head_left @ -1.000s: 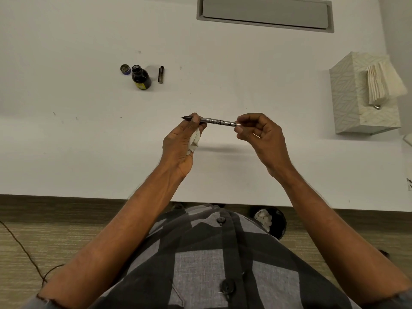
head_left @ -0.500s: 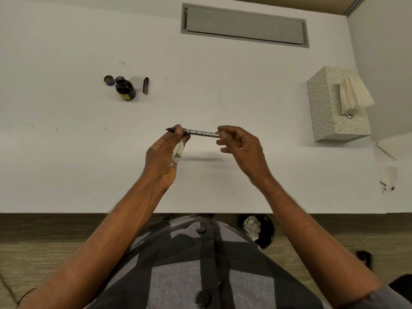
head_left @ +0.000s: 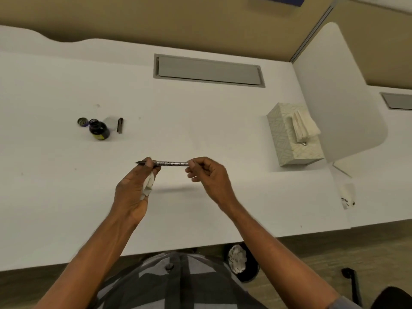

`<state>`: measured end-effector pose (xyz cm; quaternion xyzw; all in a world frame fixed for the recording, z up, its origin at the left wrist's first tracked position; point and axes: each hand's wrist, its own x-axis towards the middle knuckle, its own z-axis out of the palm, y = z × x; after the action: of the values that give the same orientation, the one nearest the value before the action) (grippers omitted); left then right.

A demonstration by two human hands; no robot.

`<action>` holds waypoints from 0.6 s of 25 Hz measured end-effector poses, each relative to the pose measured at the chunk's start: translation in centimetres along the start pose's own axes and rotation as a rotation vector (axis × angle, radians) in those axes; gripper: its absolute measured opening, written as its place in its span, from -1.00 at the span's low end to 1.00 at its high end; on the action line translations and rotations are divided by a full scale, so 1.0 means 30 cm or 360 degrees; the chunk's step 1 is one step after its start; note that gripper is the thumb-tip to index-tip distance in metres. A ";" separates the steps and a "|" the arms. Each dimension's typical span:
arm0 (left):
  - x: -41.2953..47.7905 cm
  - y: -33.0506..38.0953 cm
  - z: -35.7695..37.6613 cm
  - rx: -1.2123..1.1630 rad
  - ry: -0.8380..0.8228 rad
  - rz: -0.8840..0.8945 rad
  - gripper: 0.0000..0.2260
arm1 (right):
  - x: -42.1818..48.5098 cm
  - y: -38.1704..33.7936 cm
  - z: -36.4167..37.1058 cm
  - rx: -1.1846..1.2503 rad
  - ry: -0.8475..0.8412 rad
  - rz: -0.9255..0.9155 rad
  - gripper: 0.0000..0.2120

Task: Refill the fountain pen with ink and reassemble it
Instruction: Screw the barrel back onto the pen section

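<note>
Far-left part of the white desk (head_left: pixel 200 121): loose bottle cap (head_left: pixel 82 122), touching or just beside the open ink bottle (head_left: pixel 98 130), then the dark pen cap (head_left: pixel 120 125) lying flat just right of it. Mid-desk, raised above the surface: left hand (head_left: pixel 133 188) pinches the nib end of the fountain pen (head_left: pixel 171 163), a crumpled tissue (head_left: pixel 149 183) tucked in its palm. Pen held level. Right hand (head_left: pixel 208 177) fingertips closed on the pen's other end. Toward the right edge: tissue box (head_left: pixel 292 139); stained paper scrap (head_left: pixel 347 197) near the front right corner.
</note>
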<state>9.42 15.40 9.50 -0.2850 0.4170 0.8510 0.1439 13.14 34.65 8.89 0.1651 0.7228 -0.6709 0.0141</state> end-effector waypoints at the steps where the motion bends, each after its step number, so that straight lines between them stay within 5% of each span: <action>1: 0.006 0.001 0.002 -0.0019 -0.0001 -0.0007 -0.85 | 0.001 -0.005 0.001 0.0040 0.0000 -0.0014 -0.82; 15: 0.018 0.017 -0.015 0.0059 -0.0031 0.0034 -0.93 | -0.005 -0.011 0.023 0.0054 -0.0086 0.0023 -0.71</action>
<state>8.90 14.74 9.28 -0.2694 0.4343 0.8473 0.1442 13.06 33.92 9.19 0.1524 0.7094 -0.6871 0.0357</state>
